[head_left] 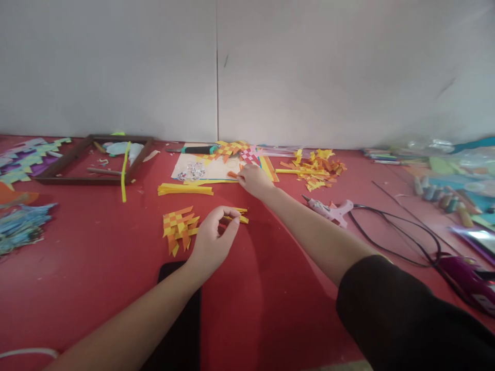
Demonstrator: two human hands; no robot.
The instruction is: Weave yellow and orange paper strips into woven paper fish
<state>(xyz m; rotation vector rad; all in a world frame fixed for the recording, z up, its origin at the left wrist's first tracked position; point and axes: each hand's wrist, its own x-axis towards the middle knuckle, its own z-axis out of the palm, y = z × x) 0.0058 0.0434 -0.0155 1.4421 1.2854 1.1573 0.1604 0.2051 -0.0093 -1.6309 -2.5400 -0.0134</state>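
My left hand (214,236) is curled above the red table, with thumb and fingertips close together. Yellow paper strips (243,219) stick out past its fingertips. Farther forward, my right hand (255,180) reaches over a cream sheet and pinches orange paper strips (232,174). Left of my left hand lies an orange-and-yellow woven paper piece (178,226) with loose strip ends. A bundle of yellow strips (185,189) rests beyond it. More woven checkered pieces (232,149) lie at the back of the cream sheet (216,167).
A heap of orange and yellow scraps (320,167) lies right of the sheet. Nearer is a pink glue gun (332,210) with a black cable (402,234). At left stand a brown wooden frame (58,180) and blue strips (23,226). A black phone (178,319) lies under my left forearm.
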